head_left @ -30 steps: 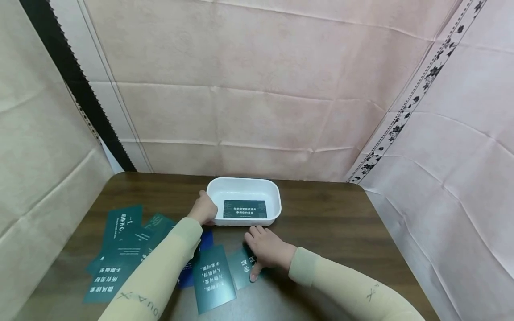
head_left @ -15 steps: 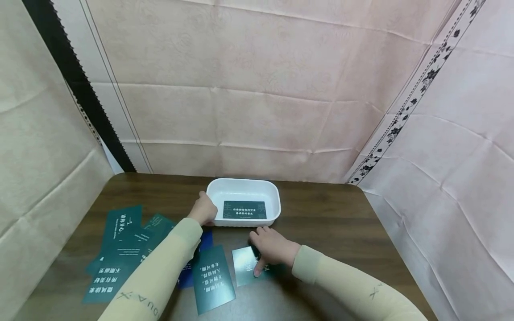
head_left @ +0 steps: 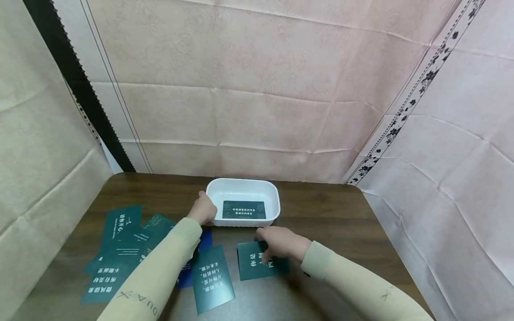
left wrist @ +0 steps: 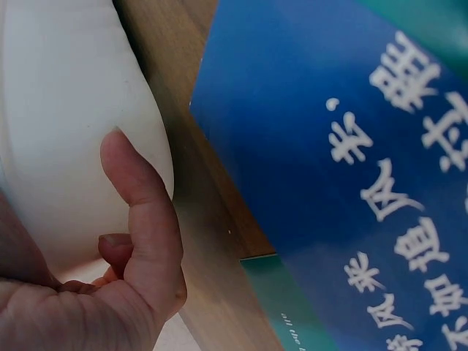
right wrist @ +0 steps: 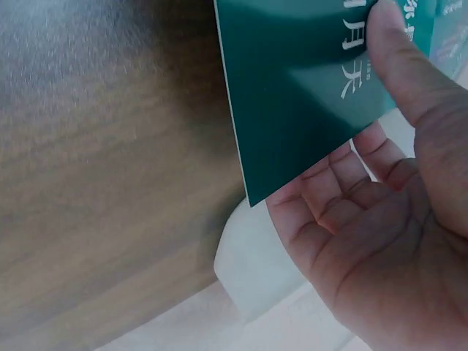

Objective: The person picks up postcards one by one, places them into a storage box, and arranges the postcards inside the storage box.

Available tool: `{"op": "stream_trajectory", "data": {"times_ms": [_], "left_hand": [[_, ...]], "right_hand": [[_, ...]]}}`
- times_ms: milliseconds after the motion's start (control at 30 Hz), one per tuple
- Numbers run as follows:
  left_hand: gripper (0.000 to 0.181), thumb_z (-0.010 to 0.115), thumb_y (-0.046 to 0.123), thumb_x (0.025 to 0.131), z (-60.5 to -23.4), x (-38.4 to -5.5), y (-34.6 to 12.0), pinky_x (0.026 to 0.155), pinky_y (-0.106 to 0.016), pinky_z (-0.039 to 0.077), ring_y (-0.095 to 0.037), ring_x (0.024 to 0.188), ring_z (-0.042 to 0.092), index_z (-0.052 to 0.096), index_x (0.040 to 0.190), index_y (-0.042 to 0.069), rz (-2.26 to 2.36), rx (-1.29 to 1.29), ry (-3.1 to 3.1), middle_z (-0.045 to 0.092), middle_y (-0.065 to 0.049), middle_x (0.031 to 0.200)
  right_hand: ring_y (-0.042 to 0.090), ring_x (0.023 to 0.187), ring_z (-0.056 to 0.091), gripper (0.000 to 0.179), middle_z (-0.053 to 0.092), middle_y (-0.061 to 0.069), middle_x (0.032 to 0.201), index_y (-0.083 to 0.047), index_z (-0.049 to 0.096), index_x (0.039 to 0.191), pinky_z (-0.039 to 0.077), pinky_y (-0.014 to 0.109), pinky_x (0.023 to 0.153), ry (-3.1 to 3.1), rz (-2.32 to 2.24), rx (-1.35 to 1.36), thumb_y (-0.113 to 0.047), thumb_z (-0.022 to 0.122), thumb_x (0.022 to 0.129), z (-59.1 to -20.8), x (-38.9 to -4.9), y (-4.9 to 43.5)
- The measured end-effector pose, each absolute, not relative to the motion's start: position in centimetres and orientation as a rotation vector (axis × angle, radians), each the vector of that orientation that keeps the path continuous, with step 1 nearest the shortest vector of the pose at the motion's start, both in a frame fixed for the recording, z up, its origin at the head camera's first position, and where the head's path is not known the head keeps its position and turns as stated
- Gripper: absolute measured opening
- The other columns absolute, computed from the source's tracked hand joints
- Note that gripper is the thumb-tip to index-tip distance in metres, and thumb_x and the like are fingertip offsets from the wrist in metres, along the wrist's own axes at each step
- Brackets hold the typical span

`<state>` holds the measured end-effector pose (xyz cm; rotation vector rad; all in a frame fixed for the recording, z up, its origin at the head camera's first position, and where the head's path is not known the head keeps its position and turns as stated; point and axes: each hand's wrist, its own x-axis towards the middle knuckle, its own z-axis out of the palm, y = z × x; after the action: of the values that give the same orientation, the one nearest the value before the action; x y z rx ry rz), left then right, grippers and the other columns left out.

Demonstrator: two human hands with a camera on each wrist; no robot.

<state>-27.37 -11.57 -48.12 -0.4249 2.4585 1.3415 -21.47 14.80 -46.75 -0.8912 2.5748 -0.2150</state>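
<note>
My left hand [head_left: 202, 210] grips the left end of a white plastic tray [head_left: 245, 191]. In the left wrist view its thumb presses the tray's outer wall [left wrist: 66, 110]. A dark green card [head_left: 243, 209] with white characters lies inside the tray. In front of the tray, my right hand [head_left: 284, 243] pinches another green card [head_left: 257, 273] with white writing. The right wrist view has the thumb on the face of this card [right wrist: 285, 102] and the fingers behind it, with a corner sticking out. The fingers' grip on the tray is partly hidden.
Several green cards [head_left: 120, 252] overlap on the table's left side. A blue card [head_left: 206, 240] lies partly under my left forearm, beside a green card [head_left: 213, 281]. The brown wooden table [head_left: 333, 214] ends at a pale cloth wall [head_left: 261, 120] at the back.
My right hand has drawn slightly right and picked up the green card, which has swung clear of the neighbouring card and now shows its writing. My left hand and the tray stay put.
</note>
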Motion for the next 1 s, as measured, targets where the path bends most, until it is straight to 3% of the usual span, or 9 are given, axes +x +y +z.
{"op": "stream_trajectory", "data": {"times_ms": [300,1000], "left_hand": [[0.08,0.052,0.0,0.092,-47.9,-27.3,-11.5,0.058,-0.037,0.058,-0.035,0.085,0.06,-0.005,0.147,0.0,1.333,-0.419,2.462,0.042,-0.03,0.119],[0.081,0.053,-0.002,0.092,-48.1,-27.5,-11.4,0.058,-0.037,0.058,-0.036,0.089,0.058,-0.005,0.148,0.002,1.328,-0.451,2.448,0.041,-0.029,0.119]], "right_hand": [[0.008,0.075,0.055,0.021,0.06,-0.011,0.086,-0.023,0.064,0.096,0.051,0.024,0.07,2.575,-0.338,-0.933,-0.022,0.079,0.081,-45.3,-21.9,15.8],[0.01,0.077,0.057,0.005,0.062,-0.008,0.082,-0.024,0.066,0.092,0.051,0.025,0.068,2.572,-0.488,-0.882,-0.019,0.068,0.091,-43.2,-22.4,16.5]]}}
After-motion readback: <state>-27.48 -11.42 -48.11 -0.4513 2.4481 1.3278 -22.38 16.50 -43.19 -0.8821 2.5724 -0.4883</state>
